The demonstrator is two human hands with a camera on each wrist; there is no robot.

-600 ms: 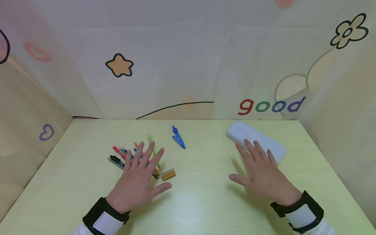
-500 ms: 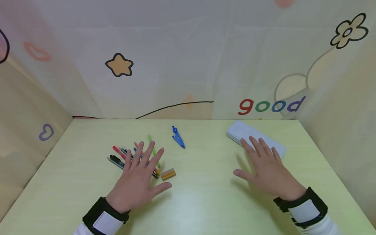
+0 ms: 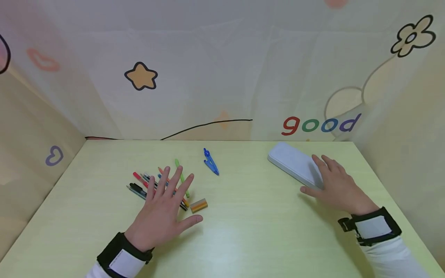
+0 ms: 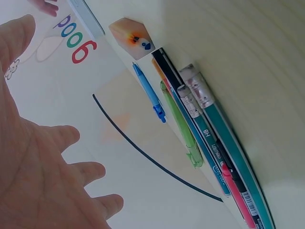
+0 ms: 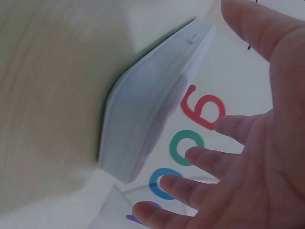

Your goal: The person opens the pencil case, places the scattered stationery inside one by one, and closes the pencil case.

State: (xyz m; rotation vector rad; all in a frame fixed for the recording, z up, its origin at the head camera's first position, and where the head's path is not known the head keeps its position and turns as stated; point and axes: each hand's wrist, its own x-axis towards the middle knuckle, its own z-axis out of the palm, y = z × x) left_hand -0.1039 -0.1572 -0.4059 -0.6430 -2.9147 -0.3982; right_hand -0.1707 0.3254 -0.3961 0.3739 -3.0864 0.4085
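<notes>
Fingers spread, my left hand (image 3: 158, 216) hovers palm-down in front of a loose pile of pens and pencils (image 3: 139, 189), hiding part of it. In the left wrist view, green pencils (image 4: 228, 138), a light green pen (image 4: 178, 119) and other sticks lie side by side, apart from the palm. A light blue pencil case (image 3: 292, 160) lies closed at the back right. My right hand (image 3: 338, 187) is over its near right end, fingers extended and holding nothing. The right wrist view shows the case's side (image 5: 138, 109) with a gap before the fingertips.
A small orange-brown block (image 3: 199, 205) lies right of the pile. Behind it, toward the back edge, is a blue compass (image 3: 211, 162). A printed cloth (image 3: 208, 77) hangs along the back of the table (image 3: 236, 239).
My right hand has moved right and a little away from me, from the case's near side to its right end. The left hand and the objects have stayed put.
</notes>
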